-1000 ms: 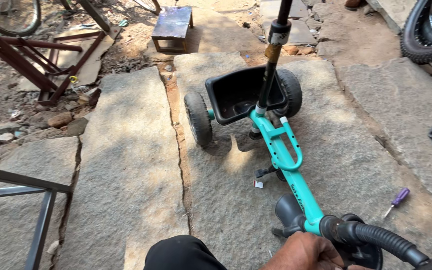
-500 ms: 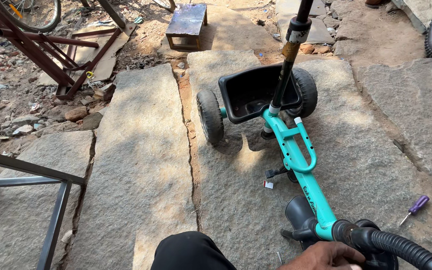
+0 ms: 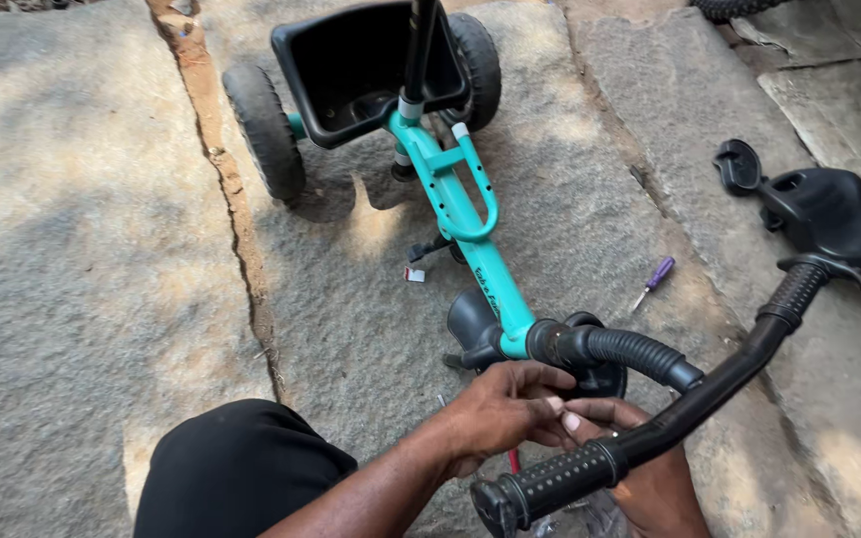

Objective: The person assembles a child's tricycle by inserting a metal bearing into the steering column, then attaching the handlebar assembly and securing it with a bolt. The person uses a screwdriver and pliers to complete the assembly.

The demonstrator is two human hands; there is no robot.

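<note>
I see L hand (image 3: 500, 413) pinching at handlebar (image 3: 650, 438) stem, R hand (image 3: 655, 488) below, grip unclear. Trike (image 3: 460, 199) may tip if bar twists; screwdriver (image 3: 655, 279) well apart.

Both hands meet low in view, left hand (image 3: 503, 406) fingers curled over the right hand (image 3: 650, 478).

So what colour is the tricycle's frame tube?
Teal; the frame tube shows best in the head view, running between black wheels and black handlebar.
</note>
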